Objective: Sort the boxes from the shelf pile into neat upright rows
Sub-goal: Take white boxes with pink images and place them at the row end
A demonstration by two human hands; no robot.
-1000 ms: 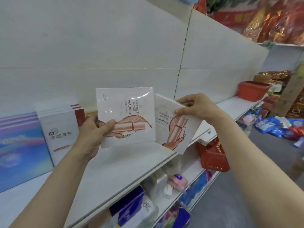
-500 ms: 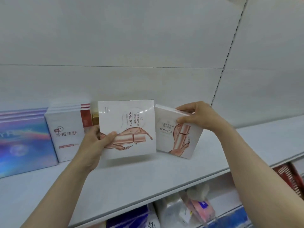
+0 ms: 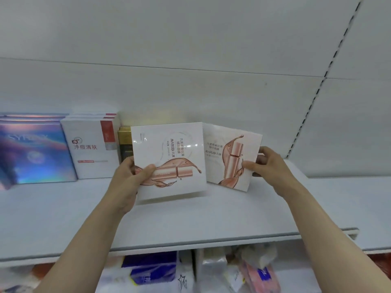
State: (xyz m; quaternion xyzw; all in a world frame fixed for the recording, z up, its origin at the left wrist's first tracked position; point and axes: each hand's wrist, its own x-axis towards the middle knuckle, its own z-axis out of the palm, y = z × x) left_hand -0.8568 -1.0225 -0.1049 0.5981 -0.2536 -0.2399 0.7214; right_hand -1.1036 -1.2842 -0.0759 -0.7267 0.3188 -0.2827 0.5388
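Got one Marubi box pinched in my left hand, its twin gripped by my right hand, faces out so they'll match the upright row just past my left.

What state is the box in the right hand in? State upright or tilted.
Tilted. The right hand grips the right box by its right edge; its top edge slopes and its bottom corner points down at the shelf.

Packaged goods on lower shelf; perforated upright on back panel.
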